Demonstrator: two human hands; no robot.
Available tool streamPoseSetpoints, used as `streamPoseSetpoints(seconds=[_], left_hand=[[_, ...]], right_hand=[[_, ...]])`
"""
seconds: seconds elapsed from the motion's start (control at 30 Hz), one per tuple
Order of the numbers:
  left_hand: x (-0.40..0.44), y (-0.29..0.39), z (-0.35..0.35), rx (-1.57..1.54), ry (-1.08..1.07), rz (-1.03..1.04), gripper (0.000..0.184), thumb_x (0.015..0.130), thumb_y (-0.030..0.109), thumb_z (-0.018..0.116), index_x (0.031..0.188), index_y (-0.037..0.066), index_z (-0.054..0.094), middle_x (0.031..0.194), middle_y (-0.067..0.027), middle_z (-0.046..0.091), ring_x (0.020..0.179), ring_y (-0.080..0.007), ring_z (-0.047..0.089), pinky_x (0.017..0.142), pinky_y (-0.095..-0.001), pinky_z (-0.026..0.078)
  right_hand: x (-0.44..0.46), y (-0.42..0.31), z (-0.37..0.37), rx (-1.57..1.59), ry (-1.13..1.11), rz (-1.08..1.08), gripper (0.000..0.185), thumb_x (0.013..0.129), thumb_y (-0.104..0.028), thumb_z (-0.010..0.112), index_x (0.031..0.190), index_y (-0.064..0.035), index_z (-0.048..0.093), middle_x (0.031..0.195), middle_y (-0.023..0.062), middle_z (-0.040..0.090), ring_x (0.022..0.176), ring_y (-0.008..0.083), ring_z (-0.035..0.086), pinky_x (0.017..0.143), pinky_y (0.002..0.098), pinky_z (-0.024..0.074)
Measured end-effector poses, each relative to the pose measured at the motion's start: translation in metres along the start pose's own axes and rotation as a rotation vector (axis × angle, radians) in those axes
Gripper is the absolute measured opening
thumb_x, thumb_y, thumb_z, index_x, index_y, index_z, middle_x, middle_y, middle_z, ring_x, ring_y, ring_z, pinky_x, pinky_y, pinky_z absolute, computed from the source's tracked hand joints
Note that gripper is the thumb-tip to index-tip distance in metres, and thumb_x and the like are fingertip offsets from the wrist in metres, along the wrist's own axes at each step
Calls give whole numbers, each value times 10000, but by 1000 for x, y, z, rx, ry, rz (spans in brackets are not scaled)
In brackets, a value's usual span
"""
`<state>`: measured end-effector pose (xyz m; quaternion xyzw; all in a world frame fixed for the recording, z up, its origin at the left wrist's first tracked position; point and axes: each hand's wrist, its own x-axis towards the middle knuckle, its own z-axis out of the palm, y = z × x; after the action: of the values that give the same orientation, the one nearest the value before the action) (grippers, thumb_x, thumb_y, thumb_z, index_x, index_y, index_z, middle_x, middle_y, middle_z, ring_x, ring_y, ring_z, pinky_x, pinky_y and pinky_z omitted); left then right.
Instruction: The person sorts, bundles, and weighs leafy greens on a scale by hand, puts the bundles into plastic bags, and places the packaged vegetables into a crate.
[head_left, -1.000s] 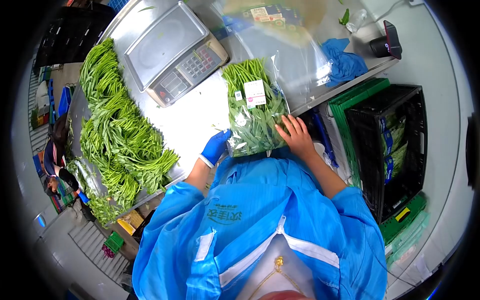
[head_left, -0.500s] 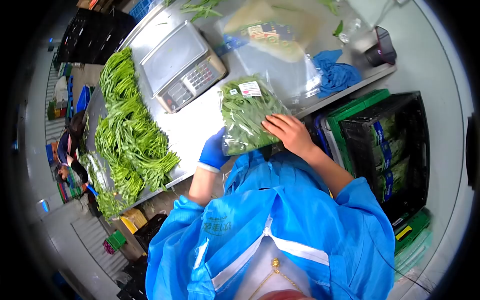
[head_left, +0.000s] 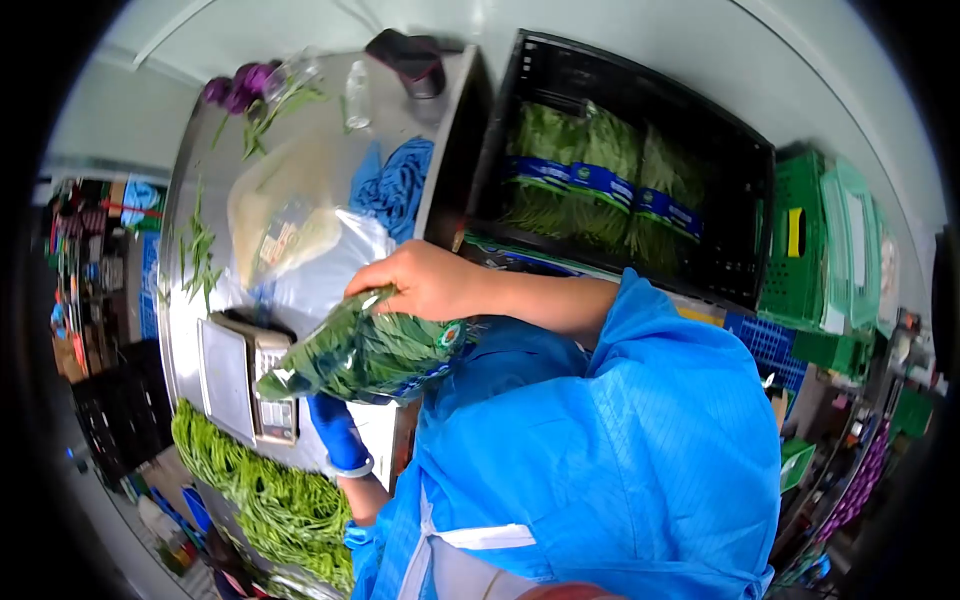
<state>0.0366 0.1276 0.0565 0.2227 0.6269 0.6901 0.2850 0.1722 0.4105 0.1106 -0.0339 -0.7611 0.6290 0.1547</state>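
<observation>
A clear bag of leafy greens is held up in front of me, beside the scale. My right hand, bare, grips its upper edge with the fingers closed on it. Under the bag is my left hand in a blue glove; its fingers are mostly hidden behind the bag. Several bagged bunches of greens with blue bands lie in a black crate to the right. A long heap of loose greens lies on the metal table.
Clear plastic bags and a crumpled blue cloth lie on the table. Behind them stand a small bottle and a dark device. Purple items are at the back left. Green crates stand right of the black crate.
My view has turned right toward the black crate. The bag has been lifted off the table and tilted, and my right hand has gone from resting on it to gripping its edge.
</observation>
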Motion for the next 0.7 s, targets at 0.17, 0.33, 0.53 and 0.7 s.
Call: streamPoseSetpoints(seconds=[0.17, 0.33, 0.53, 0.7], left_hand=[[39, 24, 92, 118, 72, 102, 364, 869, -20, 612, 1227, -38, 553, 1169, -87, 618, 990, -157, 576, 895, -310, 453], [92, 51, 155, -32, -42, 30, 305, 941, 111, 568, 1219, -13, 555, 1155, -96, 624, 1019, -176, 593, 912, -327, 450], [108, 46, 290, -96, -243, -300, 313, 912, 107, 618, 1207, 20, 559, 1149, -67, 616, 1027, -155, 582, 905, -304, 445], [112, 11, 382, -135, -757, -233, 463, 1006, 285, 452, 1372, 4, 433, 1335, -107, 514, 1195, -202, 506, 1051, -339, 364]], right_hand=[[-47, -3, -82, 422, 130, -77, 624, 758, -204, 767, 1303, -47, 506, 1203, 135, 597, 1103, 210, 569, 933, 345, 450], [-122, 45, -116, 526, 294, -175, 1176, 633, -442, 853, 1487, -75, 133, 1480, 164, 305, 1341, 277, 337, 1100, 418, 284], [-182, 38, -93, 389, 725, 214, 936, 669, -197, 864, 1401, 3, 315, 1279, 120, 537, 1176, 217, 504, 1023, 344, 381], [-290, 29, -129, 799, 1132, 287, 488, 750, -114, 764, 1177, -17, 549, 1050, 74, 653, 944, 164, 622, 875, 310, 479]])
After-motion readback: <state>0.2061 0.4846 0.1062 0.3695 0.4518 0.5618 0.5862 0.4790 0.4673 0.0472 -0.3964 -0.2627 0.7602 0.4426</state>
